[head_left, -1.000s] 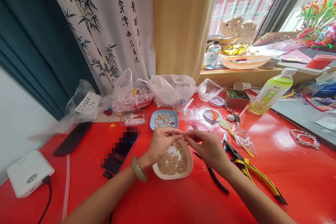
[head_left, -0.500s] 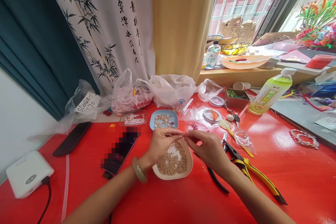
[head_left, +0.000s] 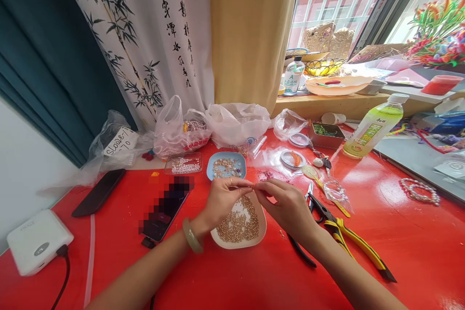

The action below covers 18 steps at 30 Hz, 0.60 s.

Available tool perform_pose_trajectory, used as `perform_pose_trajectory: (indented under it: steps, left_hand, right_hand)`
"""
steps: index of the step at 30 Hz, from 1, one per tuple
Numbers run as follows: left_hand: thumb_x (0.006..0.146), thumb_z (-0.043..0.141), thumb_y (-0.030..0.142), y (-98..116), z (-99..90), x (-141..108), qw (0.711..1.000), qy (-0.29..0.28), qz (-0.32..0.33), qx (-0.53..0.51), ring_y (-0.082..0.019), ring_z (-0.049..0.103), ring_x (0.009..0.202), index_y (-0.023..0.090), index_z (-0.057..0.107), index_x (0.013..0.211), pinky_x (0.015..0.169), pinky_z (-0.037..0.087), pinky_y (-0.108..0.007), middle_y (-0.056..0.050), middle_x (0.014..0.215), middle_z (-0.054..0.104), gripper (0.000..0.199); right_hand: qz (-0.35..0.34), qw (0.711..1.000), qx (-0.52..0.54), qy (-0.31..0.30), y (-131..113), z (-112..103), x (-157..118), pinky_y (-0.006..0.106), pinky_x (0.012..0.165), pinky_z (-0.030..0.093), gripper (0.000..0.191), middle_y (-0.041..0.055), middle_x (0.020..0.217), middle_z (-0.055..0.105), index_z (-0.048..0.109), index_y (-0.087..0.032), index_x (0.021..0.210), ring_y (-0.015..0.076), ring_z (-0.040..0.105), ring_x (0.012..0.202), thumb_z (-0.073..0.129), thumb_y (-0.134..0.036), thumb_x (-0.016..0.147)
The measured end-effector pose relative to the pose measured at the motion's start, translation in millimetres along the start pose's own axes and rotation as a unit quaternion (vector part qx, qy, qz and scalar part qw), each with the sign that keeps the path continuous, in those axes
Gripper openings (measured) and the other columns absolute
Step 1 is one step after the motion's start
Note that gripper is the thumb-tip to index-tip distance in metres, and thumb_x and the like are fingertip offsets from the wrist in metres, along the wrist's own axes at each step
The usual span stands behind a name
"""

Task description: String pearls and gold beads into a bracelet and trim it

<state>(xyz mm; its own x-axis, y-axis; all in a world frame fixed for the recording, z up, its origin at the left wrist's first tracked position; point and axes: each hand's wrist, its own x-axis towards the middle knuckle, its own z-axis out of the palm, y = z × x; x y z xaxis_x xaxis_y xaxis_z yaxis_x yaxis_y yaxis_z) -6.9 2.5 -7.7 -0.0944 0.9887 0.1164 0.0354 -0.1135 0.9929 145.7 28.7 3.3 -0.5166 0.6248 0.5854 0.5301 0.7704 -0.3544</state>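
My left hand [head_left: 222, 201] and my right hand [head_left: 286, 203] meet fingertip to fingertip above a cream dish [head_left: 239, 245]. Both are closed in a pinch, and whatever lies between the fingertips is too small to make out. Many small gold beads [head_left: 236, 230] lie in the dish beneath, partly hidden by my hands. Just beyond my fingers is a blue dish [head_left: 210, 172] with gold and pale beads. To its left a clear tray [head_left: 168, 170] holds white and pink beads. A few tiny gold pieces [head_left: 282, 235] lie on the red table right of the cream dish.
Yellow-black pliers [head_left: 363, 247] and a black-handled tool [head_left: 302, 252] lie by my right forearm. A phone [head_left: 165, 218] is left of my left hand. Plastic bags [head_left: 238, 123] line the back, and a drink bottle [head_left: 374, 126] stands at the right. A bead bracelet [head_left: 419, 191] lies farther right.
The whole view has shifted very slightly to the left. My hands keep their pinch above the cream dish, with only a small movement of the right fingers.
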Motion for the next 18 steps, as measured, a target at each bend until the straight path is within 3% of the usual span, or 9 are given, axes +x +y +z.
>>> perform_pose_trajectory:
  steps: [10,18]
  left_hand:
    - [0.063,0.065,0.023,3.9,0.7,-1.1,0.999,0.018,-0.002,0.030,-0.013,0.058,0.066,0.015,0.063,0.070,0.064,0.047,-0.025,-0.002,0.068,0.064,0.011]
    - [0.065,0.064,0.024,0.9,0.3,-1.9,1.000,-0.002,0.007,0.027,-0.012,0.057,0.066,0.015,0.062,0.071,0.064,0.045,-0.024,-0.002,0.069,0.063,0.011]
  right_hand:
    - [-0.017,1.000,-0.003,-0.013,1.0,-1.2,0.7,0.024,0.054,0.044,0.024,0.0048,0.065,0.064,0.065,-0.019,0.076,0.0134,0.057,0.058,0.042,-0.020,0.082]
    - [-0.007,1.000,0.008,-0.009,1.7,0.6,0.5,0.024,0.054,0.045,0.024,0.0056,0.067,0.065,0.065,-0.017,0.076,0.0141,0.059,0.058,0.042,-0.022,0.082]
